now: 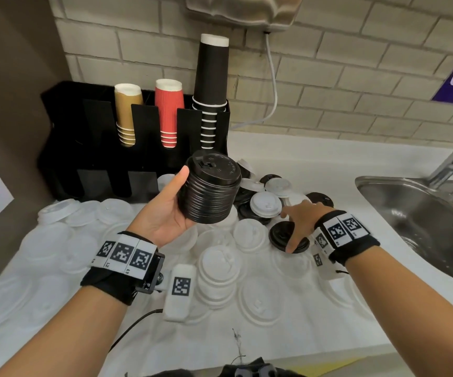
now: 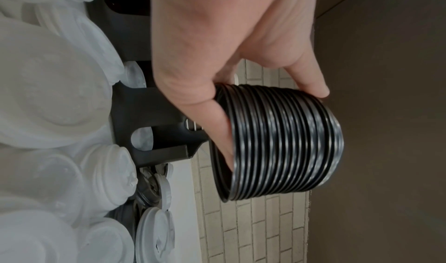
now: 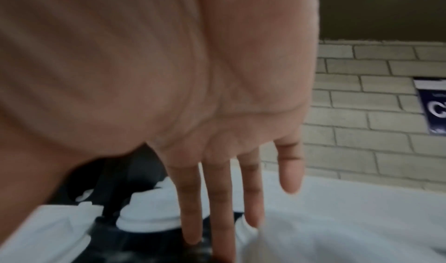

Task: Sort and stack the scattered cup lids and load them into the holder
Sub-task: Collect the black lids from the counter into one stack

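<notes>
Fingers of the left hand [image 1: 163, 213] are wrapping a ribbed stack of glossy black lids [image 1: 209, 187] above the counter, while the right hand [image 1: 300, 223], fingers straight, is touching a loose round black lid [image 1: 281, 235].

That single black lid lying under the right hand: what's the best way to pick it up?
Pinch the loose black lid by its outer rim, coming straight down. It lies flat on white lids, so only the edges offer purchase. The right hand already reaches it with straight fingers.
</notes>
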`<state>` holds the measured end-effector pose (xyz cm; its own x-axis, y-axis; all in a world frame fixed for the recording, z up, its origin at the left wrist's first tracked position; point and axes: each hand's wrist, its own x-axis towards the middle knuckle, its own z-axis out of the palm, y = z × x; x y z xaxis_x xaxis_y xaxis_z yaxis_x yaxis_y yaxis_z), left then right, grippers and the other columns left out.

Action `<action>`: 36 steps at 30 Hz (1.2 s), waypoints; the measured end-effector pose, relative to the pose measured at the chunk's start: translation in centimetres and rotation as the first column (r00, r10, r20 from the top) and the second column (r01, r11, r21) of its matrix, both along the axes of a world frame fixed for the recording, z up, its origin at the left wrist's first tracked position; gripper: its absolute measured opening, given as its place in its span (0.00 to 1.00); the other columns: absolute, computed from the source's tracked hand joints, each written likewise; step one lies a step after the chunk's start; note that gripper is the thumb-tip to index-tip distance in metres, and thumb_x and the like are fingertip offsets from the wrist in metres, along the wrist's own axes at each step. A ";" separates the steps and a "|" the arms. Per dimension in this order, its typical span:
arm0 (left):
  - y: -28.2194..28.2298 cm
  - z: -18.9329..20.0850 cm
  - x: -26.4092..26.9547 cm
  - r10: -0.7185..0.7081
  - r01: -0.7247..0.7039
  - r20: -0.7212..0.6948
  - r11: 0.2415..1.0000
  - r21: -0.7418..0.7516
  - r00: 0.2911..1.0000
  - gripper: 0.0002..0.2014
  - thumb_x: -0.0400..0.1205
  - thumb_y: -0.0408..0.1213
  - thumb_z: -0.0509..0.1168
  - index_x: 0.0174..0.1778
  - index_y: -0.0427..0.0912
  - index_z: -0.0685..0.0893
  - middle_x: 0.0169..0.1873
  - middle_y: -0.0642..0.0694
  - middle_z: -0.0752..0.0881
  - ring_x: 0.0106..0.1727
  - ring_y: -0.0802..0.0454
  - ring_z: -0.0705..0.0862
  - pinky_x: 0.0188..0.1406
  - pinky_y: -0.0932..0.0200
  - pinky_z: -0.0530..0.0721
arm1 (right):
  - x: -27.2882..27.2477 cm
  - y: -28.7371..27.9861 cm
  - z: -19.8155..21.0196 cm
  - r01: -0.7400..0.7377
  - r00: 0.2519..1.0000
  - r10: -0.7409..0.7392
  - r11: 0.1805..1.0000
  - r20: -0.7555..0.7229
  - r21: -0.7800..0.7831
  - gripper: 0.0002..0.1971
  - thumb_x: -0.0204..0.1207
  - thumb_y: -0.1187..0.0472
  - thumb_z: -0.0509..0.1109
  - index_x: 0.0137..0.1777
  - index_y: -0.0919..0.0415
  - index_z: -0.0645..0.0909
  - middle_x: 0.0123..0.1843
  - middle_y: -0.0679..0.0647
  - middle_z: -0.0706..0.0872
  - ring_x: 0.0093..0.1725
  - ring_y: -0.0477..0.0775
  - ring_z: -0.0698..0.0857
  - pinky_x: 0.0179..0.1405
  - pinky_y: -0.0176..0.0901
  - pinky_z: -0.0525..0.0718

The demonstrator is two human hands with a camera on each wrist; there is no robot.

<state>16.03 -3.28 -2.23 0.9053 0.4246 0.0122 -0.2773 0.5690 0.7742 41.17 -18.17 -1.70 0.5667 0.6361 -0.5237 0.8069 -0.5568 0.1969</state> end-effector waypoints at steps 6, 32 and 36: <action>-0.2 0.1 0.2 0.005 -0.005 -0.019 1.000 -0.006 1.000 0.26 0.78 0.55 0.62 0.67 0.45 0.84 0.67 0.39 0.84 0.68 0.42 0.83 0.54 0.50 0.88 | 0.5 -0.6 -0.3 0.055 0.995 -0.051 0.998 -0.083 0.045 0.46 0.59 0.42 0.81 0.77 0.39 0.62 0.72 0.54 0.73 0.71 0.60 0.73 0.68 0.59 0.78; -1.5 -0.9 1.6 0.092 -0.088 -0.177 0.996 0.032 0.980 0.26 0.69 0.49 0.72 0.64 0.48 0.83 0.53 0.47 0.90 0.54 0.50 0.90 0.42 0.52 0.89 | -6.3 1.3 7.3 0.044 0.757 0.547 0.503 -0.358 0.863 0.27 0.69 0.62 0.78 0.67 0.43 0.77 0.55 0.45 0.81 0.50 0.37 0.80 0.46 0.25 0.76; -1.6 -1.0 1.8 0.100 -0.092 -0.180 0.994 0.056 0.979 0.23 0.70 0.49 0.71 0.62 0.50 0.83 0.49 0.49 0.91 0.50 0.53 0.91 0.39 0.53 0.89 | -6.6 1.5 7.2 -0.025 0.759 0.575 0.494 -0.305 0.869 0.26 0.71 0.67 0.77 0.67 0.47 0.77 0.53 0.36 0.80 0.50 0.30 0.79 0.43 0.18 0.74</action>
<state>17.82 -4.86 -3.22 0.8492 0.5125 -0.1273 -0.1803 0.5081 0.8422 34.61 -16.70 5.54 0.0737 0.9817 0.1755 0.7550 0.0601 -0.6530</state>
